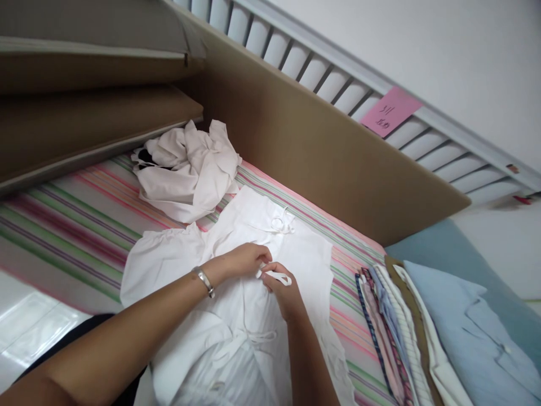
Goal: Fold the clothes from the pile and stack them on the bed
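A white garment (304, 254) lies spread out on a striped bed sheet, one gathered sleeve reaching to the left. Over its middle, my left hand (247, 260) and my right hand (281, 286) meet, both with fingers pinched on a thin white tie (279, 277) that loops out beside the right fingers. Above them a tied bow (281, 223) sits on the garment's upper front. Another bow (262, 336) shows lower down. The fingertips partly hide the tie where they meet. A silver bracelet (204, 282) circles my left wrist.
A crumpled white cloth (186, 169) lies behind the garment on the striped sheet (63, 231). To the right stand folded clothes (406, 327), a light blue shirt (473, 316) outermost. A brown board (296, 135) and slatted rail (287, 53) bound the back; a pink note (391, 111) hangs there.
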The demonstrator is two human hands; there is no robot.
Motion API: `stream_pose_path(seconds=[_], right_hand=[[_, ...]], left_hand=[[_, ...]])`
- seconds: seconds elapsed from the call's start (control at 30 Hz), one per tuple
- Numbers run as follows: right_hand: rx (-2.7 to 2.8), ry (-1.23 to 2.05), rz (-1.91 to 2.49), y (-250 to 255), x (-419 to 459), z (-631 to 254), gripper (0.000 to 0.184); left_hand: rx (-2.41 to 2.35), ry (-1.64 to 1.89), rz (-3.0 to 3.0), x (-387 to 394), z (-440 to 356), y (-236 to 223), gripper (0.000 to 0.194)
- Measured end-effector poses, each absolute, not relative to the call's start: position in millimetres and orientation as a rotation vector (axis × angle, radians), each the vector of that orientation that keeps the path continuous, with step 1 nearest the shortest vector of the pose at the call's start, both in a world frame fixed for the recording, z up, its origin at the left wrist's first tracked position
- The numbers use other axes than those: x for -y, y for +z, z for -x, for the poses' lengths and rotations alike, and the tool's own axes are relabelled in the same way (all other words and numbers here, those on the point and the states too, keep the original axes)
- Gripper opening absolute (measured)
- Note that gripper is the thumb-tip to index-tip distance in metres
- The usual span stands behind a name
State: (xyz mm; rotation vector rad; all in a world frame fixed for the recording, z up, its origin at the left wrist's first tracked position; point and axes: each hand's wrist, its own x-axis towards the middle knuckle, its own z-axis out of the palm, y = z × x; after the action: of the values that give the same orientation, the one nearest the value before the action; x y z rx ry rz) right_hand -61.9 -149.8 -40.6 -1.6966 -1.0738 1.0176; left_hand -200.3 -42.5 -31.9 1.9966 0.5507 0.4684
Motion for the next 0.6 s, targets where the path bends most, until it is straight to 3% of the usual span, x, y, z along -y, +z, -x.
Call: stream_pose_path(seconds=[0.17, 0.33, 0.6], right_hand=[[1.392, 0.496, 1.793, -39, 147, 65, 0.009], [1.448, -0.022, 1.965, -50, 141, 71, 0.018], [1.451, -0.19, 1.842, -62, 132, 75, 0.009]], left_hand=[[-0.522, 0.414, -2.05, 44, 194, -48, 0.036], [-0.627, 0.403, -2.01, 45, 196, -40, 0.036], [-0.686, 0.419, -1.882, 41, 196, -38, 0.035]])
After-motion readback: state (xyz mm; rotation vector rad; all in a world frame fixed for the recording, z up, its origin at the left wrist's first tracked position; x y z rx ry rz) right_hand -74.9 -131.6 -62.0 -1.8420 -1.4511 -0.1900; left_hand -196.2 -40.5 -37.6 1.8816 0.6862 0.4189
